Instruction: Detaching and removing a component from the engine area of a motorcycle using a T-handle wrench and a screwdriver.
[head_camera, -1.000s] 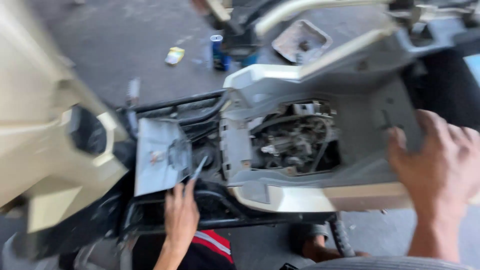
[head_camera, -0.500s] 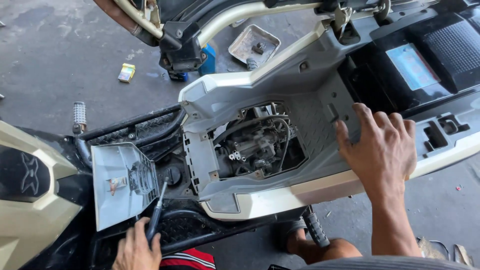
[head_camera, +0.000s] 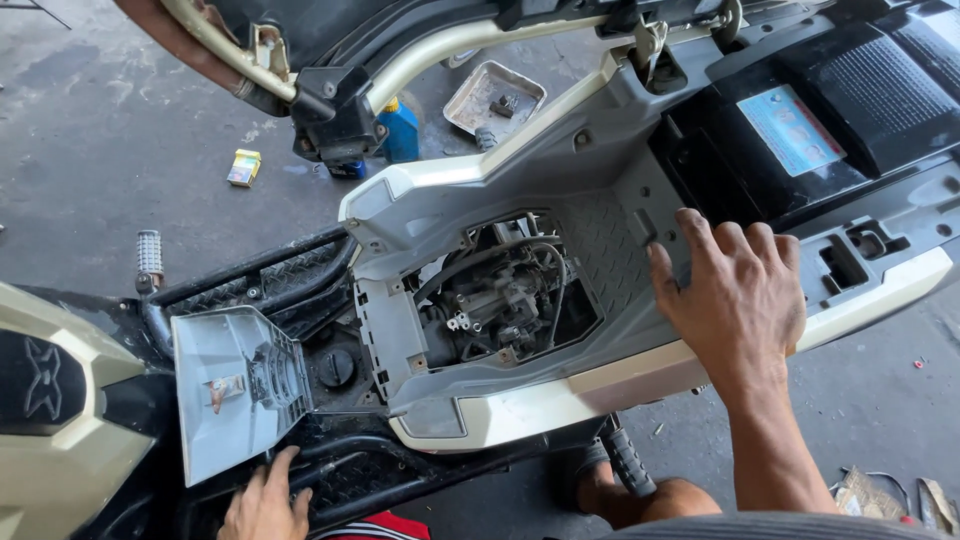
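Note:
My right hand (head_camera: 735, 295) lies flat, fingers spread, on the ribbed grey floor of a scooter's under-seat compartment (head_camera: 600, 250), just right of the opening where the engine parts and hoses (head_camera: 500, 300) show. My left hand (head_camera: 265, 503) sits at the bottom edge of the view, fingers resting on the black frame just below a loose grey cover panel (head_camera: 235, 390). No tool shows in it. A black filler cap (head_camera: 337, 367) sits between the panel and the compartment.
A beige body panel (head_camera: 60, 440) fills the lower left. On the concrete floor behind are a blue bottle (head_camera: 400, 130), a grey tray with small parts (head_camera: 495, 100) and a small yellow box (head_camera: 243, 167). A battery (head_camera: 800, 125) sits at upper right. A footpeg (head_camera: 149, 255) sticks out left.
The view has steadied and closed in. The screwdriver seen in my left hand half a second ago no longer shows. My right hand has stayed on the compartment floor.

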